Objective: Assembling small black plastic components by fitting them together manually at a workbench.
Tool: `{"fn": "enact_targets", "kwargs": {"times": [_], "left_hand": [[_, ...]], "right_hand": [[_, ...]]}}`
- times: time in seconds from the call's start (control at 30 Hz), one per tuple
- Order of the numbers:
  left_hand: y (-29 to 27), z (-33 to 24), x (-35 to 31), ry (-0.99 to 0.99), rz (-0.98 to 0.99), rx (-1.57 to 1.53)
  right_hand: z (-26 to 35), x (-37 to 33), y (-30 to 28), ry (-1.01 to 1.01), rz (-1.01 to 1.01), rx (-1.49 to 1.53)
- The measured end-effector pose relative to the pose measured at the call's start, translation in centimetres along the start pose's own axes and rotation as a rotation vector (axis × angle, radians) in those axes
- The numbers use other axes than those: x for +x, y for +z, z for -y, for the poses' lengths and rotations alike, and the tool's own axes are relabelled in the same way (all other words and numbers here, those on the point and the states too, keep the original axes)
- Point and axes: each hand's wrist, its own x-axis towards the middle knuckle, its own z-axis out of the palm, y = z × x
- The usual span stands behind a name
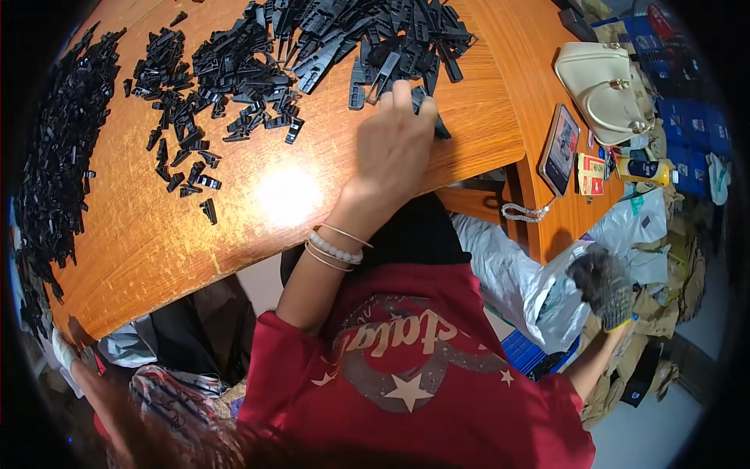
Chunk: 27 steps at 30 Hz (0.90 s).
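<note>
My left hand (pixel 394 144), bare, with bracelets at the wrist, reaches over the table's near right part. Its fingers curl down at the near edge of a pile of long black plastic pieces (pixel 328 47). They close on a black plastic piece (pixel 442 128), whose end shows beside the hand; the fingertips are partly hidden. Off the table to the right, my right hand (pixel 605 289) wears a dark grey knit glove with a yellow cuff. It is beside a white plastic sack (pixel 539 293), and its fingers are blurred, so I cannot tell what it holds.
Smaller black clips (pixel 242 70) lie in heaps across the wooden table (pixel 148 266), with a dense mass (pixel 58 156) at left. Another person's arm (pixel 98 391) is at lower left. On the right surface are a phone (pixel 560 148), a cream handbag (pixel 598 90) and a yellow bottle (pixel 644 170).
</note>
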Motion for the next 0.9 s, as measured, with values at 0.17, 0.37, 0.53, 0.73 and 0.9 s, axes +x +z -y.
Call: {"fn": "enact_targets", "kwargs": {"times": [0.17,0.37,0.53,0.73,0.9], "left_hand": [[-1.0,-0.4,-1.4,-0.055,-0.057,-0.094],[-5.3,-0.5,-5.1,-0.589,0.209,-1.023],[-7.1,3.4,-5.6,-0.439,-0.223,-0.510],[-7.7,5.4,-4.6,-0.492,-0.134,0.076],[-8.0,5.6,-4.9,-0.472,-0.100,-0.176]], "right_hand": [[9.2,6.1,2.5,-1.117,-0.522,-0.112],[21.5,7.3,4.3,-1.029,-0.202,0.611],[23.5,8.7,5.8,-1.119,-0.078,0.729],[23.2,9.1,6.6,-1.032,-0.136,0.618],[23.1,9.0,6.5,-0.957,-0.008,0.716]]}}
